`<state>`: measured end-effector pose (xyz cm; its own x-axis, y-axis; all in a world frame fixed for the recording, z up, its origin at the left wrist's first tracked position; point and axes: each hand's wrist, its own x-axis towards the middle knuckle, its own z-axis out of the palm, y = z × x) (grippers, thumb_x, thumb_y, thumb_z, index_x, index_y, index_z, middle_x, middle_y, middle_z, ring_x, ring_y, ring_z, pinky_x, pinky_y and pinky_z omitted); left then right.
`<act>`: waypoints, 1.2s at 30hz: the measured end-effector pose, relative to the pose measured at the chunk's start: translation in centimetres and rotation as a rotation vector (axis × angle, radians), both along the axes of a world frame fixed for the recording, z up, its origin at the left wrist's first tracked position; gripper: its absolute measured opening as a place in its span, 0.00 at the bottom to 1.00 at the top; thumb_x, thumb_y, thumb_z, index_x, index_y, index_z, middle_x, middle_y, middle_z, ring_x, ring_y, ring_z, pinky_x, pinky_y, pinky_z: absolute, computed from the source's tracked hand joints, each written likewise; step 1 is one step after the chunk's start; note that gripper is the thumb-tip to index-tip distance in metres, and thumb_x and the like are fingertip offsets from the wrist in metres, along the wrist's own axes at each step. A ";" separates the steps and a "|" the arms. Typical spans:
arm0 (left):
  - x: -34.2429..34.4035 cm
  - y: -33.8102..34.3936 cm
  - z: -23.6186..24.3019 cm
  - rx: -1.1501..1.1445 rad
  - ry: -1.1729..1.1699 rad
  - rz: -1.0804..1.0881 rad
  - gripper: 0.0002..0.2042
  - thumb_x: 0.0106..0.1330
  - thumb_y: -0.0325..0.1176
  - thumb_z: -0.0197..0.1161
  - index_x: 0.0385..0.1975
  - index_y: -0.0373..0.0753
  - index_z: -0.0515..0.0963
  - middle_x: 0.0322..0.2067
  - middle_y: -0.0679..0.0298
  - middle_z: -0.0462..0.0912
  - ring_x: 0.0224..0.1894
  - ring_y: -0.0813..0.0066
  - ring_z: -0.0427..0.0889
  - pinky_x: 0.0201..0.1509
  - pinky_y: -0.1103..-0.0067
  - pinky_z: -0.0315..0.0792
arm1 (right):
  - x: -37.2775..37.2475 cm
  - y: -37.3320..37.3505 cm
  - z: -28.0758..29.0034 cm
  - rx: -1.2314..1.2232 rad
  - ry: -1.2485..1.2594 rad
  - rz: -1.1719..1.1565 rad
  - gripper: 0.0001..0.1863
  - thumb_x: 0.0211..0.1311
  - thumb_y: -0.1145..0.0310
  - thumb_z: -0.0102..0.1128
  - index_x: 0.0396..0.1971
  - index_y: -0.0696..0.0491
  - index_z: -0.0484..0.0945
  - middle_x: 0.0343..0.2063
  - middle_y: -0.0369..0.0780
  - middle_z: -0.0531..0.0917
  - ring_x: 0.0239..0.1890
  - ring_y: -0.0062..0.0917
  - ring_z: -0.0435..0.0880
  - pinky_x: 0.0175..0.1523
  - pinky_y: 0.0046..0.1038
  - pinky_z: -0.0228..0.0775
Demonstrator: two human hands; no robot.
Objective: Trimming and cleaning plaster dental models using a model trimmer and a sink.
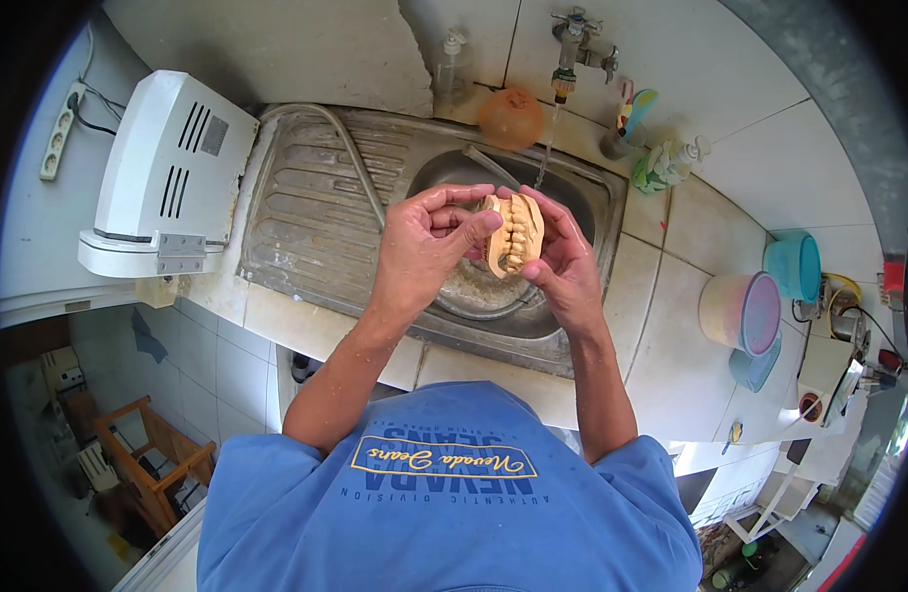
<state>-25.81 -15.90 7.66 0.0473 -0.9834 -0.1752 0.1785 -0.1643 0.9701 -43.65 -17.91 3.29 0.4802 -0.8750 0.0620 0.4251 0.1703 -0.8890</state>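
Over the sink basin I hold a pale yellow dental cast (521, 235), its upper and lower rows of teeth set against each other. My left hand (429, 237) grips its left side, thumb on the near face and fingers behind. On the right side my right hand (569, 264) is closed round it, thumb at the lower edge. Both hands look wet. Behind the cast a thin stream of water (547, 148) runs from the tap (567, 69) into the metal sink (597, 212). The fingertips behind the cast are partly hidden.
A hose (350, 148) curves over the ribbed drainboard (306, 212). Behind the basin sit an orange rounded object (510, 118) and a clear pump bottle (452, 64). A white machine (168, 163) stands left; a lidded tub (735, 308) and a turquoise container (794, 266) stand right.
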 end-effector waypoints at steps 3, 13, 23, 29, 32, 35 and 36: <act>0.0 -0.1 0.4 0.024 -0.009 0.000 0.18 0.62 0.33 0.68 0.48 0.28 0.77 0.29 0.62 0.85 0.31 0.85 0.82 0.34 0.88 0.78 | 0.0 0.1 0.1 -0.015 0.001 -0.001 0.46 0.49 0.63 0.75 0.65 0.58 0.58 0.64 0.45 0.65 0.64 0.31 0.68 0.69 0.33 0.60; -0.5 0.0 0.2 0.007 -0.034 -0.035 0.21 0.62 0.30 0.68 0.53 0.29 0.73 0.33 0.60 0.85 0.35 0.84 0.81 0.40 0.86 0.78 | -0.8 -0.3 -0.1 -0.104 0.039 -0.053 0.43 0.51 0.65 0.73 0.67 0.54 0.60 0.65 0.44 0.65 0.64 0.31 0.68 0.68 0.33 0.61; -2.8 2.0 -0.7 -0.220 -0.112 0.087 0.30 0.61 0.21 0.64 0.64 0.30 0.62 0.53 0.51 0.78 0.55 0.71 0.77 0.61 0.76 0.71 | -1.6 -0.2 0.6 -0.530 0.416 -0.244 0.33 0.52 0.67 0.70 0.62 0.47 0.71 0.64 0.45 0.67 0.67 0.37 0.65 0.66 0.35 0.62; -3.0 2.9 -1.1 -0.357 -0.080 0.094 0.28 0.60 0.20 0.65 0.61 0.30 0.67 0.58 0.52 0.73 0.56 0.66 0.77 0.62 0.75 0.71 | -1.0 1.0 1.2 -0.341 0.205 -0.300 0.36 0.54 0.67 0.69 0.64 0.54 0.66 0.66 0.47 0.64 0.68 0.36 0.63 0.67 0.35 0.62; -3.1 3.2 -1.2 -0.359 -0.082 0.098 0.27 0.59 0.20 0.66 0.60 0.30 0.68 0.57 0.52 0.74 0.56 0.66 0.77 0.62 0.75 0.71 | -1.2 1.3 1.3 -0.295 0.148 -0.287 0.37 0.54 0.67 0.70 0.64 0.57 0.64 0.66 0.47 0.63 0.68 0.35 0.62 0.68 0.36 0.62; -2.9 3.4 -1.0 -0.354 -0.107 0.070 0.27 0.60 0.21 0.66 0.60 0.29 0.67 0.57 0.51 0.74 0.57 0.65 0.76 0.63 0.73 0.69 | -1.7 1.2 1.1 -0.305 0.173 -0.254 0.37 0.53 0.67 0.70 0.63 0.57 0.65 0.66 0.48 0.63 0.68 0.36 0.62 0.69 0.37 0.60; -2.7 3.5 -1.0 -0.335 -0.125 0.035 0.27 0.60 0.21 0.66 0.60 0.27 0.66 0.58 0.50 0.73 0.59 0.64 0.75 0.64 0.71 0.68 | -1.8 1.2 1.1 -0.318 0.165 -0.241 0.37 0.53 0.67 0.70 0.63 0.57 0.65 0.66 0.49 0.63 0.68 0.36 0.61 0.69 0.38 0.60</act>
